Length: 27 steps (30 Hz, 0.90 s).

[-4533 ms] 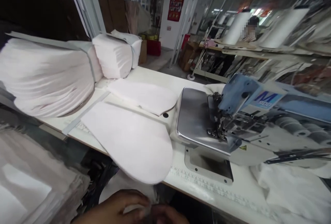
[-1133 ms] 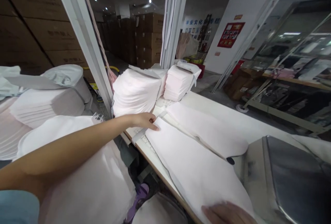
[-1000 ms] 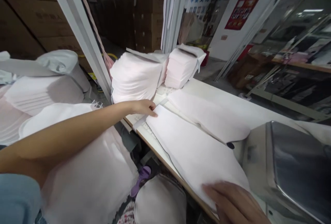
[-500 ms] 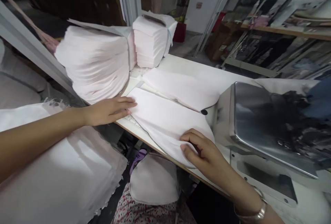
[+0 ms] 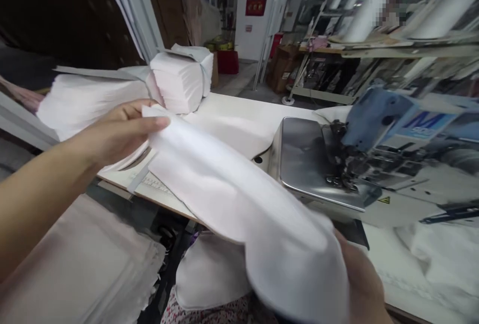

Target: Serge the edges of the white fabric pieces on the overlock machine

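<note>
A long white cloth piece [image 5: 239, 179] is lifted above the table's front edge, stretched between my hands. My left hand [image 5: 127, 127] pinches its far left corner between thumb and fingers. At its right end my right hand [image 5: 359, 279] is mostly behind the cloth, its fingers hidden. Another white piece [image 5: 202, 199] lies beneath, partly covered by the raised one. A further white piece [image 5: 232, 132] rests flat on the table behind, near the metal plate of the sewing machine [image 5: 310, 159].
Tied white cloth stacks [image 5: 175, 79] stand at the table's back left. The blue machine head [image 5: 389, 119] is at the right. White cloth [image 5: 86, 264] hangs at lower left, and another piece [image 5: 211, 271] lies over my lap. A shelf with thread cones stands behind.
Both hands have raised the top cloth piece off the table; my left hand now pinches its corner. The view has turned right, showing more of the machine.
</note>
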Available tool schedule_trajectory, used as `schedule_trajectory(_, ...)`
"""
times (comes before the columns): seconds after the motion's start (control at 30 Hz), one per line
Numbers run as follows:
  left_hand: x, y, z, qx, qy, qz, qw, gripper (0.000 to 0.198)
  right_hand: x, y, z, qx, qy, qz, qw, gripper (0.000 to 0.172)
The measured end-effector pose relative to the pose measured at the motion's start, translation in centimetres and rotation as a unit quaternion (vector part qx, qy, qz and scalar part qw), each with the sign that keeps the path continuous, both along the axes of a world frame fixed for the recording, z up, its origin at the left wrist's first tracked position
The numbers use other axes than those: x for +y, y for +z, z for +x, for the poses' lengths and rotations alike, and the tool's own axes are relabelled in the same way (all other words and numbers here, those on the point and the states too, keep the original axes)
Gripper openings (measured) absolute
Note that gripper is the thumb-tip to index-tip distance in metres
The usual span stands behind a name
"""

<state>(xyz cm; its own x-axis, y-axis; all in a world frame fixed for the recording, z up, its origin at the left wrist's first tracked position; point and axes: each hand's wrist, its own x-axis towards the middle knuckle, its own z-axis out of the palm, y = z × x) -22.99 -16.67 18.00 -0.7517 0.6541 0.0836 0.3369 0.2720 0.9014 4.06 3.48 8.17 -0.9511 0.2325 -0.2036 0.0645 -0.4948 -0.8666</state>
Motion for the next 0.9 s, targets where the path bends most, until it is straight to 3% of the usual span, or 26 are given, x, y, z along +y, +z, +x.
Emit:
schedule_trajectory(0.03,1.2,0.6,1.9,-0.028,-0.03,-0.004,0.999,0.023,0.2,-0.1,0.9,0.007,0.032,0.004,0.999,0.048)
schedule_trajectory(0.1,4.0,0.7,5.8,-0.029,-0.152,-0.097,0.983,0.024,0.1,-0.1,1.6,0.025,0.067,0.011,0.997,0.055)
schedule_trajectory(0.17,6.9,-0.5,9.4,0.071,-0.276,-0.182,0.941,0.027,-0.3,0.1,1.3,0.049,0.068,0.027,0.996,0.055)
schedule_trajectory(0.23,9.2,-1.9,12.1,0.183,-0.32,-0.214,0.905,0.03,-0.8,0.5,0.8,0.053,0.023,0.061,0.996,0.041)
schedule_trajectory(0.3,10.5,-3.0,13.6,0.225,-0.303,-0.233,0.896,0.029,-1.1,0.5,0.7,0.042,-0.047,0.104,0.993,0.019)
schedule_trajectory(0.33,10.7,-3.3,13.9,0.21,-0.293,-0.245,0.9,0.031,-1.2,0.4,0.9,0.034,-0.081,0.123,0.989,0.018)
schedule_trajectory(0.4,10.4,-3.5,13.8,0.108,-0.293,-0.257,0.915,0.034,-1.1,-0.1,1.6,0.013,-0.14,0.144,0.98,0.025)
schedule_trajectory(0.47,9.5,-3.7,13.3,-0.057,-0.289,-0.237,0.926,0.032,-0.7,-0.7,2.5,-0.005,-0.181,0.15,0.972,0.027)
schedule_trajectory(0.53,8.6,-4.0,13.1,-0.191,-0.25,-0.19,0.93,0.029,-0.2,-1.2,3.3,-0.016,-0.207,0.154,0.966,0.027)
schedule_trajectory(0.6,8.0,-4.4,13.3,-0.242,-0.201,-0.152,0.937,0.029,0.3,-1.4,3.8,-0.027,-0.22,0.189,0.957,0.026)
schedule_trajectory(0.73,8.4,-5.1,14.5,-0.181,-0.171,-0.13,0.96,0.03,1.1,-1.3,4.5,-0.053,-0.2,0.238,0.949,0.02)
schedule_trajectory(0.9,9.2,-4.5,15.3,-0.074,-0.175,-0.149,0.971,0.032,1.8,-1.2,5.4,-0.06,-0.177,0.243,0.952,0.024)
